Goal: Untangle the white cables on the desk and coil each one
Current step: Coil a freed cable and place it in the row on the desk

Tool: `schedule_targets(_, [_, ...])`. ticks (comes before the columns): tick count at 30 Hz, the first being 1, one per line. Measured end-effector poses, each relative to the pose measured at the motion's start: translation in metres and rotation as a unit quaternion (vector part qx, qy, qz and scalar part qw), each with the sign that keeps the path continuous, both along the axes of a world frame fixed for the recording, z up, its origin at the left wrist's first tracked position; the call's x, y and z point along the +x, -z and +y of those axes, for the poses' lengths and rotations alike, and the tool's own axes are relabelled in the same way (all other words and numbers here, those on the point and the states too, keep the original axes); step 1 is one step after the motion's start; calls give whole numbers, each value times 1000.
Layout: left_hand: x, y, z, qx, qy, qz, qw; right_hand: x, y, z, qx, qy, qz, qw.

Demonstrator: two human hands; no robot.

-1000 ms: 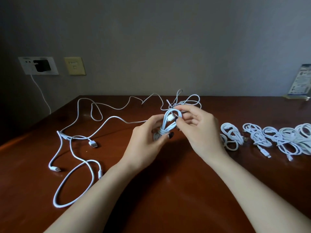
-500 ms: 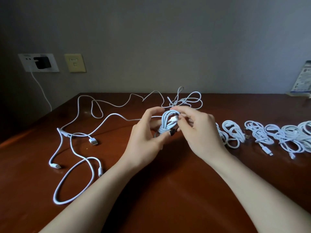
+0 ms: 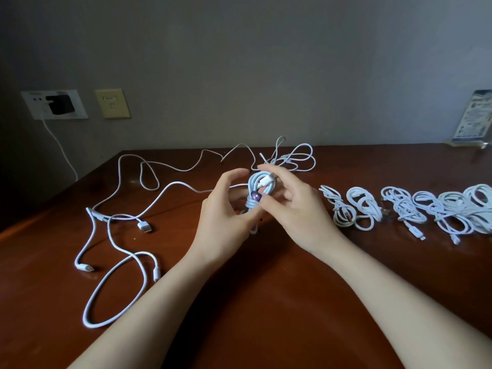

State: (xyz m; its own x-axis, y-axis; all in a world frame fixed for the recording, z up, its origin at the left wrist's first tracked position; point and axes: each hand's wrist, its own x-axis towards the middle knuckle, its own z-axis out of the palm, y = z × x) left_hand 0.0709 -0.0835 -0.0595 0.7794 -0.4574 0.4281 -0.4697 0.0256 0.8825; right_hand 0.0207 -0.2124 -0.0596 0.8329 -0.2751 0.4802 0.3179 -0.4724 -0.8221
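A small coil of white cable (image 3: 257, 188) is held upright above the middle of the brown desk (image 3: 266, 302). My left hand (image 3: 226, 214) grips its wound lower part, thumb pressed on the wraps. My right hand (image 3: 295, 209) pinches the coil's upper loops, where a white plug shows. Loose white cables (image 3: 119, 230) sprawl over the desk's left side, with plugs lying free. A further loose tangle (image 3: 292, 158) sits behind my hands. Several coiled white cables (image 3: 399, 211) lie in a row on the right.
A wall socket with a black charger (image 3: 59, 104) and its white lead (image 3: 61, 147) is at the far left, beside a yellow wall plate (image 3: 113, 103). A printed card in a clear stand (image 3: 476, 118) is at the desk's back right corner.
Both hands stay on the coil and have shifted slightly. The plug end now lies across the coil's top under my right fingers. The view has tilted a little.
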Motion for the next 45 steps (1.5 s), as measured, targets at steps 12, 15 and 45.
schedule_targets(12, [2,5,-4,119,87,21,989,3,-7,-50,186,182,90,961])
schedule_targets(15, [3,8,-5,160,72,-21,984,4,-2,-54,71,239,138,959])
schedule_targets(45, [18,2,4,302,-75,-173,934,-12,-14,-5,-490,304,199,792])
